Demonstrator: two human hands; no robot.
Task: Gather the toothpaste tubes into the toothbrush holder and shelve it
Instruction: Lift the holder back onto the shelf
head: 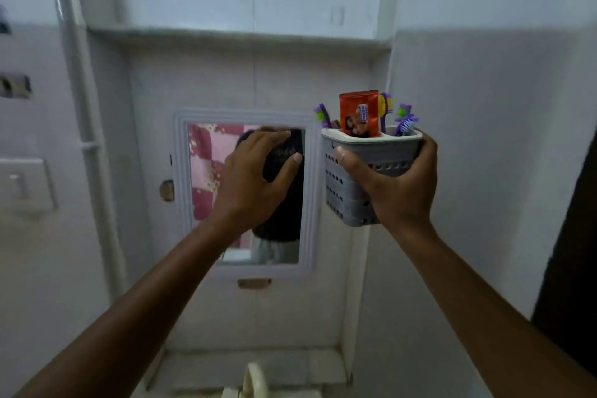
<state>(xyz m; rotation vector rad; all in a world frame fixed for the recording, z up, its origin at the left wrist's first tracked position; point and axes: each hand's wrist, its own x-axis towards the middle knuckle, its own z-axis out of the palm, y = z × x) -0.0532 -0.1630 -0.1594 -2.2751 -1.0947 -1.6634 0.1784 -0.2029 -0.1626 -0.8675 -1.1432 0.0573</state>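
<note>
My right hand grips a grey perforated toothbrush holder, raised upright in front of the tiled wall to the right of a mirror. A red toothpaste tube stands in it, flat end up, among purple toothbrushes. My left hand is raised in front of the mirror, fingers spread and curved, holding nothing. It is left of the holder and apart from it. A stone shelf runs across the wall above both hands.
A white pipe runs down the wall on the left, beside a switch plate. A ledge and the top of a cream fixture lie below. A dark door edge stands at the right.
</note>
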